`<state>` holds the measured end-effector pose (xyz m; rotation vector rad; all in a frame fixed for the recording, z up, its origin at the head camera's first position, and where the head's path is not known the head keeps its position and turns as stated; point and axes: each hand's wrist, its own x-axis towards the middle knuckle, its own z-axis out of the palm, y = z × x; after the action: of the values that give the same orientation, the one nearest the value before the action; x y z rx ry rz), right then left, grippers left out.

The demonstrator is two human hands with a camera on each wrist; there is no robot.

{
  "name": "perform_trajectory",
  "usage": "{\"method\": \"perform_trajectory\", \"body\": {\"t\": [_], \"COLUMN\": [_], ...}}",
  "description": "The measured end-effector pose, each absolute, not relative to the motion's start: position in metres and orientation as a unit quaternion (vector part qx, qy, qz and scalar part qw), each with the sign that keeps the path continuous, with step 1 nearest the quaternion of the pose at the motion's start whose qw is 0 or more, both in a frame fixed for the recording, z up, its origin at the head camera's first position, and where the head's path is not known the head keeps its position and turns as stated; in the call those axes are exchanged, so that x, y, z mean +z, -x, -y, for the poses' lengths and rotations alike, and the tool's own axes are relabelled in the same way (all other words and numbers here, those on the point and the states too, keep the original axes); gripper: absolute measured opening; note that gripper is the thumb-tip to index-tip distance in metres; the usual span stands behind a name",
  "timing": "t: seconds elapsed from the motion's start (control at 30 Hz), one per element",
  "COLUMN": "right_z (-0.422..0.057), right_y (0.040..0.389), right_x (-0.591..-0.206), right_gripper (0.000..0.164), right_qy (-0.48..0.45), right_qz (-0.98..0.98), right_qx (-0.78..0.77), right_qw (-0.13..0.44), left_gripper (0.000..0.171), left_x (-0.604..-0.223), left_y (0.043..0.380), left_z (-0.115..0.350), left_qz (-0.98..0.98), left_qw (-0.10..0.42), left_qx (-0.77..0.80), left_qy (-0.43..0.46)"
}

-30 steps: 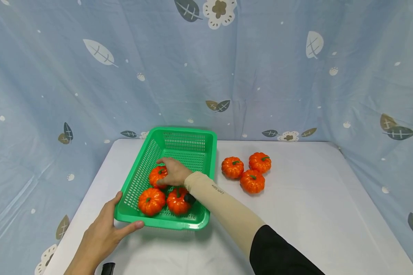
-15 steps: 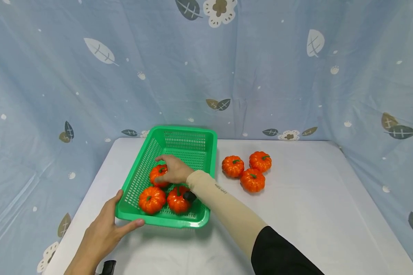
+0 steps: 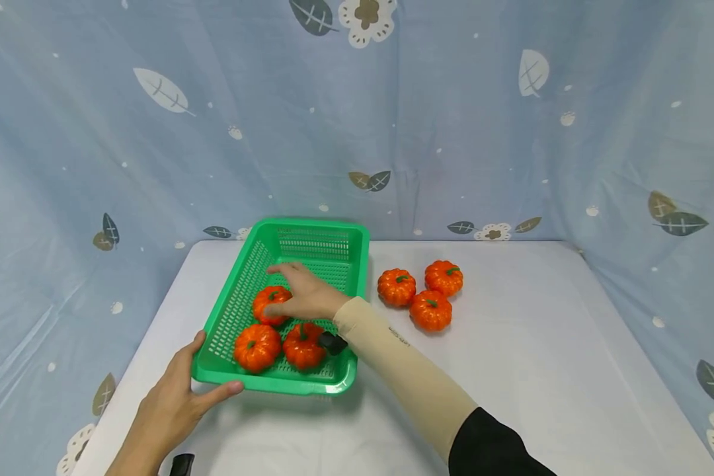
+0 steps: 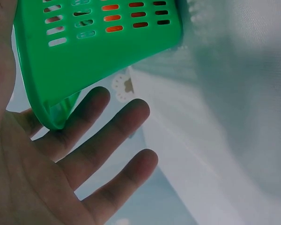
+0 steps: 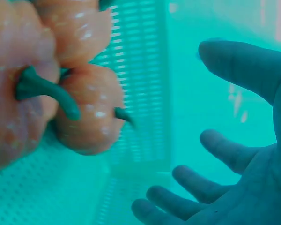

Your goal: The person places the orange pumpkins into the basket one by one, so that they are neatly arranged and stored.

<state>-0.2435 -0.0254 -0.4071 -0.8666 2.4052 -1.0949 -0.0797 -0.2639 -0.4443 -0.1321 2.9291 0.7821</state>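
Observation:
A green plastic basket [image 3: 274,385] holds three small orange pumpkins: a far one [image 3: 266,301], a near-left one [image 3: 258,348] and a near-right one [image 3: 303,354]. My right hand [image 3: 306,294] is over the basket beside the far pumpkin, its fingers and thumb spread. In the right wrist view nothing lies between its fingers, and the pumpkins [image 5: 91,105] are apart from it. My left hand [image 3: 172,403] touches the basket's near-left corner, thumb along the front. The left wrist view shows its fingers [image 4: 117,136] spread and nearly straight below the rim.
Three more pumpkins sit close together on the white table [image 3: 523,370] right of the basket: one left [image 3: 396,289], one at the back [image 3: 443,279], one in front [image 3: 431,312]. A blue leaf-patterned curtain [image 3: 476,132] hangs behind.
My right hand has drawn slightly back to the right from the far pumpkin, its fingers spreading wider. The pumpkins, the basket and my left hand keep their places; the head view shifts slightly.

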Motion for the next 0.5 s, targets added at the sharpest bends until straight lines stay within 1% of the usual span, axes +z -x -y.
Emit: {"method": "perform_trajectory", "body": {"t": [0.3,0.5], "right_z": [-0.007,-0.033], "right_y": [0.223,0.208], "right_x": [-0.375,-0.369], "right_gripper": [0.072,0.071], "right_qy": [0.343,0.346], "right_qz": [-0.834,-0.82], "right_qx": [-0.418,-0.45], "right_qw": [0.11,0.067], "left_gripper": [0.124,0.123], "left_x": [-0.444,-0.445], "left_y": [0.079,0.079], "left_z": [0.265,0.264], "left_qz": [-0.964,-0.964], "left_qw": [0.05,0.04], "left_qx": [0.258,0.259], "left_qy": [0.043,0.037]}}
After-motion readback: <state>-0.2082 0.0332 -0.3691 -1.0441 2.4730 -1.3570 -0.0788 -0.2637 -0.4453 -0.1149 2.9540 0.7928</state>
